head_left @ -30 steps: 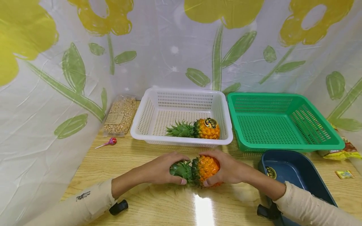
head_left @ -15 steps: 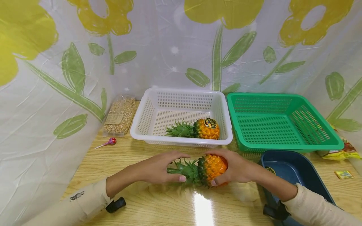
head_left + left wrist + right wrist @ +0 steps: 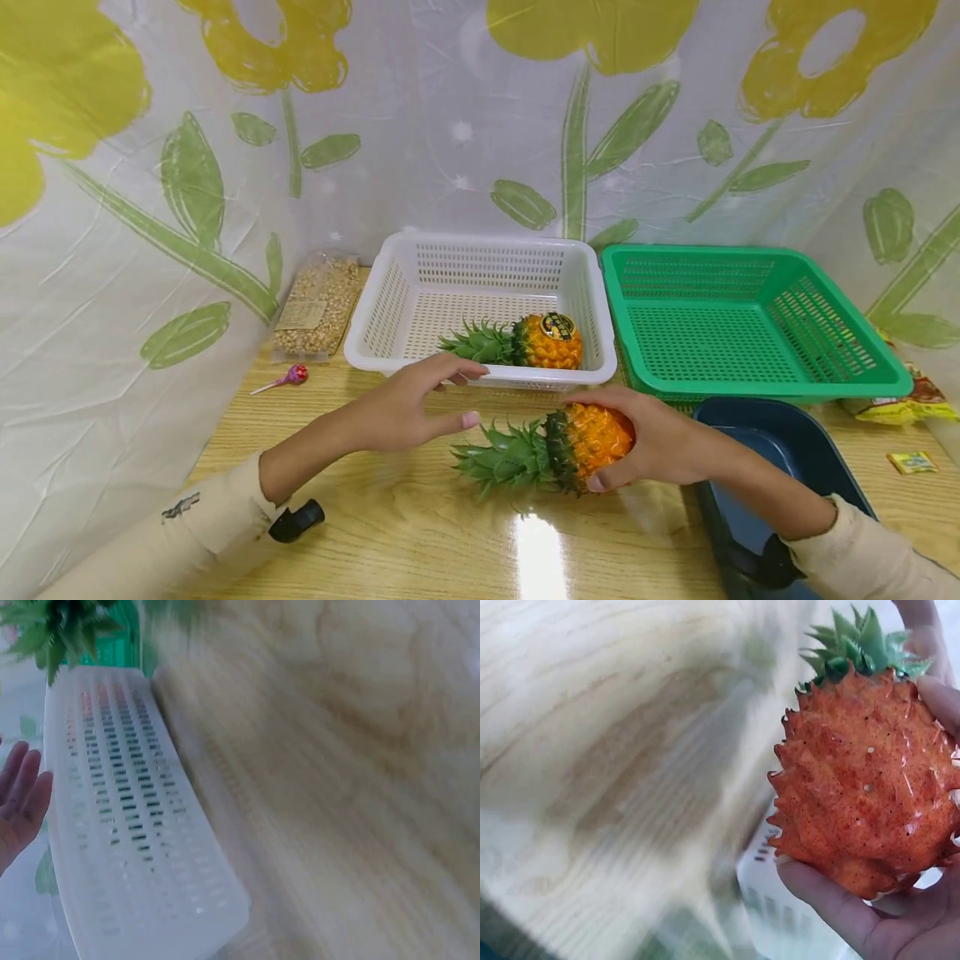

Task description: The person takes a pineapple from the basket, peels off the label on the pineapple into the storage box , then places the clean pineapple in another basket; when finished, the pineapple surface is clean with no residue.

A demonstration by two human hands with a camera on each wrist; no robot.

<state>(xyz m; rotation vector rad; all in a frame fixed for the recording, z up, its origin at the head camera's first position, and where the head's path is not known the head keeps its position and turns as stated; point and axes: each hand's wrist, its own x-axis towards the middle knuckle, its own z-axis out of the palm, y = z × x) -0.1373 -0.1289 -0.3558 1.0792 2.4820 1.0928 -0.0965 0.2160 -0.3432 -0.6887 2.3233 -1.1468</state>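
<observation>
My right hand (image 3: 660,437) grips an orange pineapple (image 3: 596,442) by its body, thumb on the near side and fingers on the far side. Its green leafy crown points left, toward my left hand (image 3: 401,408). In the right wrist view the pineapple (image 3: 870,780) shows its spiky rind, with the thumb and fingers around its base. My left hand is apart from the crown, its thumb and fingers spread with nothing between them. Behind the hands, a second pineapple (image 3: 551,342) with a round black label lies in the white basket (image 3: 480,371).
Right of the white basket stands a green basket (image 3: 765,392). A dark blue tub (image 3: 780,467) sits partly under my right forearm. A bag of kernels (image 3: 318,308) and a lollipop (image 3: 288,377) lie at left. Snack packets (image 3: 911,462) lie at far right.
My left hand has let go of the crown and moved left and up, its fingers spreading. The right hand has carried the pineapple to the right, and more of its crown shows.
</observation>
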